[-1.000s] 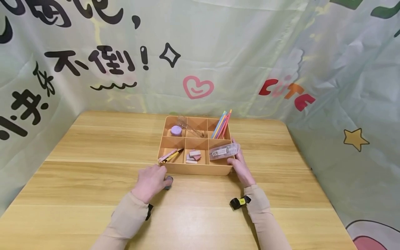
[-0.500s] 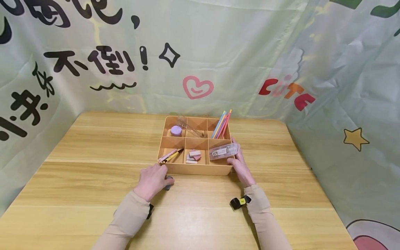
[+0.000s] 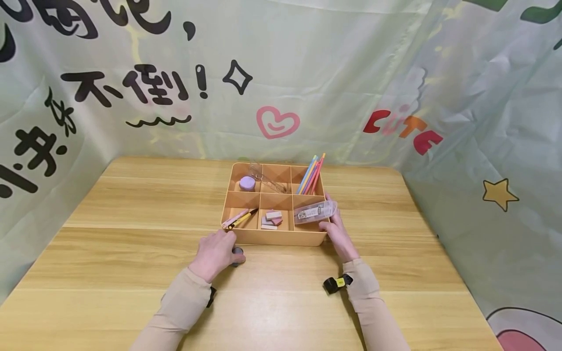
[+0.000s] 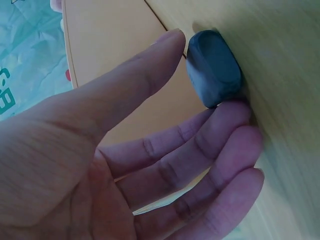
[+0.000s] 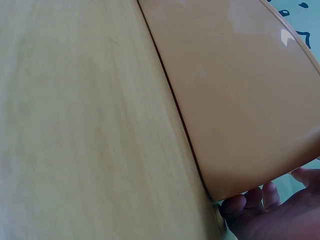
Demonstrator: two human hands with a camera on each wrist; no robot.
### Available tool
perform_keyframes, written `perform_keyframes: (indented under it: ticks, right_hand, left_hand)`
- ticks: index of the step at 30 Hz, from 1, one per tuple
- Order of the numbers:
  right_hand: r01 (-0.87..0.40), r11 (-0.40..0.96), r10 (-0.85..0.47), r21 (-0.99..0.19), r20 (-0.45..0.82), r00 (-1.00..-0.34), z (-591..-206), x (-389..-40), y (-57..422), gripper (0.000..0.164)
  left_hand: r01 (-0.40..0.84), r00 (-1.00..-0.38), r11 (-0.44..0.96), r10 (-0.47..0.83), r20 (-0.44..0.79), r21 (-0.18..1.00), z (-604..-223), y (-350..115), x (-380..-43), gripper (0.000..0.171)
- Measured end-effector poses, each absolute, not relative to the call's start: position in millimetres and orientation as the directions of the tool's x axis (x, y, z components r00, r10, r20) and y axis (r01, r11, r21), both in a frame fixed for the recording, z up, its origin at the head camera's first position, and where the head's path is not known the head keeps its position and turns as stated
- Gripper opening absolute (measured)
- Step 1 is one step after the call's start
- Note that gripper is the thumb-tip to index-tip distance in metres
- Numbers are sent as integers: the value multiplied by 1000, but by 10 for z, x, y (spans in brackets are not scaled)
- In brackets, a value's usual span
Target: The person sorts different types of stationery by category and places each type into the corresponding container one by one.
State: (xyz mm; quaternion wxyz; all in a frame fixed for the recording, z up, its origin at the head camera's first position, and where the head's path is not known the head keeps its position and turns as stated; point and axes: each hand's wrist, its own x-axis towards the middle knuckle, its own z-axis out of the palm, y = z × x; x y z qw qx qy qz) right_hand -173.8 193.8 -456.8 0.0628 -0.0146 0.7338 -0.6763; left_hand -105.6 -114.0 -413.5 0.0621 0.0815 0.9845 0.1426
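A small dark blue-grey rounded block [image 4: 215,69] stands on the table by the front left corner of an orange-tan divided organiser box [image 3: 276,237]. My left hand [image 3: 214,255] is around this block. In the left wrist view the thumb tip is beside its upper edge, and the bent fingertips [image 4: 234,111] are right at its lower end. At the box's other end, my right hand [image 3: 340,239] grips the right wall, its thumb over the front corner. The right wrist view shows several fingertips [image 5: 235,202] against the box's lower corner.
In the box lie pens [image 3: 243,219], erasers [image 3: 274,215], a clear plastic case [image 3: 315,212] and a purple round lidded item [image 3: 247,183]. Coloured sticks [image 3: 311,175] rise above the back rim. A printed cloth [image 3: 333,73] hangs behind the wooden table [image 3: 145,209].
My left hand has shifted slightly right, its thumb now lower in front of the dark block. The right hand and the box have stayed put.
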Motion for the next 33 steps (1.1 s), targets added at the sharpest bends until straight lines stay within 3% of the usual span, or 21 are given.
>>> perform_keyframes:
  ticks: [17,33]
  right_hand:
    - [55,76,-111,-996,-63,-992,-4556,-1731,1928,98]
    - [54,77,-113,-996,-62,-992,-4551,-1734,1930,99]
  left_hand:
    - [150,-979,935,185,-82,321,-4139,-1135,-1060,44]
    - [187,-965,904,242,-102,384,-4020,-1123,-1004,21]
